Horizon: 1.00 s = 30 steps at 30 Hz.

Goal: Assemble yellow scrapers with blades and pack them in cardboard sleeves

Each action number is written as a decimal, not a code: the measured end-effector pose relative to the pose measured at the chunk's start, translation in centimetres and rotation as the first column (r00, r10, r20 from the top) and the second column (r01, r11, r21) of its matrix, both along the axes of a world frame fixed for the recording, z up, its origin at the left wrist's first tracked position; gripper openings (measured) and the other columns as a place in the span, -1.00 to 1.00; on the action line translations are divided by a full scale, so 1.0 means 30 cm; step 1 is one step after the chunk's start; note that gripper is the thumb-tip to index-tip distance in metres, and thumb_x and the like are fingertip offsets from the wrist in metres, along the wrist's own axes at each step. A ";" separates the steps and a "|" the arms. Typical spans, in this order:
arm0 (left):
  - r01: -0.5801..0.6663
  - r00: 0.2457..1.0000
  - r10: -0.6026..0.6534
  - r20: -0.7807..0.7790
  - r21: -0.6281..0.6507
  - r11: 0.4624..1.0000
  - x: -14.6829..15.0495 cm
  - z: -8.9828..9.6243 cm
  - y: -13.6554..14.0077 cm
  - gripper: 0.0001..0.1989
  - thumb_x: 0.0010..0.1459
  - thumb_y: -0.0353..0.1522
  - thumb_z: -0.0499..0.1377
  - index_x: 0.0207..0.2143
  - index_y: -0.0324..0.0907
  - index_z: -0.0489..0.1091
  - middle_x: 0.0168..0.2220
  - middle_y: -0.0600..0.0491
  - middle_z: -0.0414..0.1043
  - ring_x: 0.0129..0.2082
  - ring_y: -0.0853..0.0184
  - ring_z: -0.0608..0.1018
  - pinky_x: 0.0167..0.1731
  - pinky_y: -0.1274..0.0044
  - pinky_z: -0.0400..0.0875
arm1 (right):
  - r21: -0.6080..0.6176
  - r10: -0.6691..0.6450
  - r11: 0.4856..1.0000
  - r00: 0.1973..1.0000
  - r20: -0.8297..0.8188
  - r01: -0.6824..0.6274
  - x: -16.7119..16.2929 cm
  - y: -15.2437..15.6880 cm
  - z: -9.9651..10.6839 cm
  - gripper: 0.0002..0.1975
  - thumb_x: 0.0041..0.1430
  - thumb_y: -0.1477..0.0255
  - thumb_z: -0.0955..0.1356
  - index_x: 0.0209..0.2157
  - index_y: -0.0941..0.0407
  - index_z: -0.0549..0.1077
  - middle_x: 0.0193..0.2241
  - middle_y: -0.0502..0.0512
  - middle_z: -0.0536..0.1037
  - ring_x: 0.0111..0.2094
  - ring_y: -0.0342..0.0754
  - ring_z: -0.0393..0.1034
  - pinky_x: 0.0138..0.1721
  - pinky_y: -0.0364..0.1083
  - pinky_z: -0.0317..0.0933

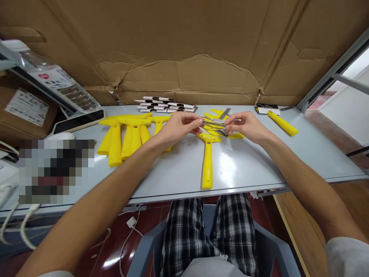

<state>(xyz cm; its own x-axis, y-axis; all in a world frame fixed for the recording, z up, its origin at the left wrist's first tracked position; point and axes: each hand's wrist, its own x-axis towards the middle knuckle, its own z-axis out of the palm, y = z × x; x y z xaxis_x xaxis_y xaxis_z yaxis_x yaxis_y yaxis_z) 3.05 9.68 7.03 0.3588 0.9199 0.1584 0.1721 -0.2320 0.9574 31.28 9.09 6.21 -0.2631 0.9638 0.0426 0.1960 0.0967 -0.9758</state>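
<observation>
My left hand (pixel 183 125) and my right hand (pixel 246 125) are both closed in a pinch at opposite ends of a thin metal blade (pixel 213 122). They hold it level above the back middle of the desk. Just below it lies a yellow scraper handle (pixel 207 163), its wide head toward the back and its grip toward me. Behind the blade is a loose pile of flat yellow pieces (pixel 212 112) and metal strips (pixel 225 113), partly hidden by my hands. Several more yellow scraper handles (pixel 115 144) are heaped to the left of my left hand.
Printed cards (pixel 164 104) are stacked at the back. On the right lies a yellow handle (pixel 282 122) with a black-and-white card (pixel 268 109). A phone (pixel 79 121) and a plastic bottle (pixel 54 79) are at left. Cardboard (pixel 184 46) walls the back.
</observation>
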 end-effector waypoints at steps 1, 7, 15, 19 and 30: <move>-0.003 1.000 0.003 0.018 -0.023 1.000 0.000 -0.003 0.000 -0.73 0.21 -0.22 0.41 -0.14 -0.22 0.68 -0.20 -0.09 0.71 -0.27 0.28 0.69 -0.14 0.41 0.63 | 0.003 -0.007 1.000 1.000 -0.016 0.007 -0.005 0.001 -0.004 -0.64 -0.11 0.35 0.65 -0.29 0.21 0.62 -0.33 0.14 0.62 -0.35 -0.15 0.52 -0.22 -0.11 0.48; -0.015 0.999 0.020 -0.037 0.114 0.993 0.009 -0.023 0.001 -0.79 0.10 -0.27 0.45 -0.23 -0.19 0.68 -0.12 -0.10 0.71 -0.12 0.20 0.69 0.01 0.35 0.57 | -0.090 0.001 0.996 0.993 -0.118 -0.012 -0.025 0.010 -0.031 -0.49 -0.14 0.34 0.67 -0.12 0.18 0.61 -0.35 0.09 0.59 -0.33 -0.14 0.52 -0.20 -0.10 0.46; 0.114 0.879 0.034 -0.476 0.279 0.954 -0.014 -0.043 0.028 -0.51 0.03 -0.19 0.50 0.03 -0.10 0.65 -0.04 -0.10 0.69 -0.11 0.09 0.64 -0.02 0.31 0.51 | -0.025 -0.041 0.999 0.989 -0.144 0.038 -0.019 0.016 -0.025 -0.48 -0.14 0.27 0.67 -0.17 0.20 0.58 -0.41 0.03 0.54 -0.45 -0.25 0.38 -0.33 -0.16 0.35; 0.195 0.886 -0.049 -0.460 0.276 0.941 -0.019 -0.051 0.038 -0.55 -0.03 -0.36 0.52 -0.02 -0.05 0.70 -0.18 -0.05 0.70 -0.21 0.13 0.62 -0.07 0.38 0.46 | -0.052 -0.032 0.998 0.985 -0.168 0.023 -0.022 0.011 -0.019 -0.48 -0.11 0.24 0.67 -0.14 0.18 0.59 -0.32 0.07 0.58 -0.38 -0.21 0.45 -0.30 -0.14 0.42; 0.025 1.000 -0.023 0.014 -0.211 0.977 0.013 -0.026 0.004 -0.70 -0.02 -0.41 0.53 -0.18 -0.16 0.65 -0.15 -0.07 0.67 -0.29 0.28 0.66 -0.20 0.42 0.57 | -0.101 -0.104 0.992 0.952 -0.289 0.078 -0.037 -0.005 0.001 -0.39 -0.16 0.38 0.65 -0.19 0.09 0.28 -0.34 -0.04 0.53 -0.32 -0.11 0.55 -0.16 0.00 0.56</move>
<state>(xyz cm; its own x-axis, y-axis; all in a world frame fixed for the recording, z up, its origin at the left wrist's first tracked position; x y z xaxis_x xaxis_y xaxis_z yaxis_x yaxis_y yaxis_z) 3.43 9.81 6.24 0.3806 0.9241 -0.0348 0.1579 -0.0279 0.9871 30.16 8.95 6.23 -0.1629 0.9864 0.0194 -0.0961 0.0037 -0.9954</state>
